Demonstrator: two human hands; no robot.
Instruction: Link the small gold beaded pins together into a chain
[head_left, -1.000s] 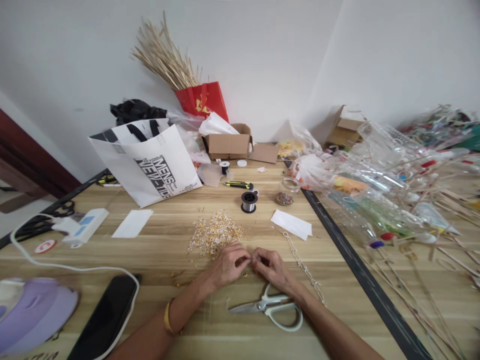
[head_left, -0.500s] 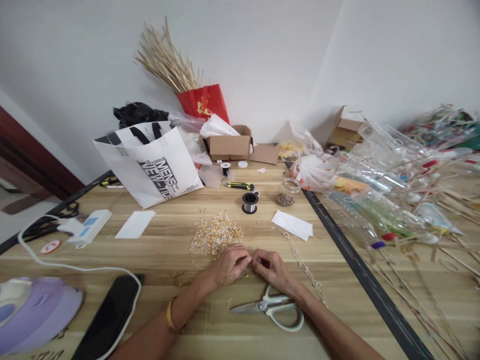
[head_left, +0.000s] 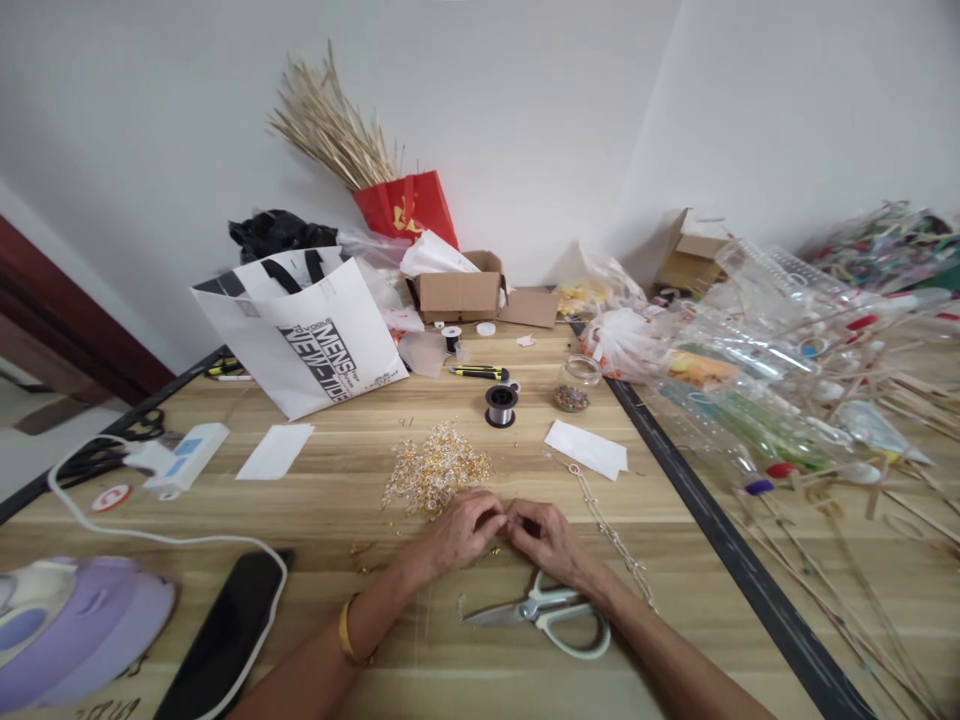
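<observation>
My left hand [head_left: 471, 527] and my right hand [head_left: 538, 532] meet fingertip to fingertip over the table, both pinched closed. Whatever they hold is too small to make out. Just beyond my left hand lies a heap of gold and clear beads [head_left: 436, 468]. Scissors with pale handles [head_left: 574, 618] rest below my right hand, blades pointing left. A thin beaded chain [head_left: 609, 535] runs along the table to the right of my right hand and passes beside the forearm. A few gold beads [head_left: 495, 550] lie beneath my hands.
A spool of wire [head_left: 500, 406], a utility knife [head_left: 480, 372] and a glass jar of beads [head_left: 574, 390] stand farther back. White paper [head_left: 586, 449] lies right. A phone [head_left: 225, 630], a power strip [head_left: 187, 458] and a white bag [head_left: 307, 330] are left. Plastic bottles [head_left: 780, 400] crowd the right side.
The view has shifted slightly, so most things sit a little farther right. My hands keep the same pinched pose, fingertips together.
</observation>
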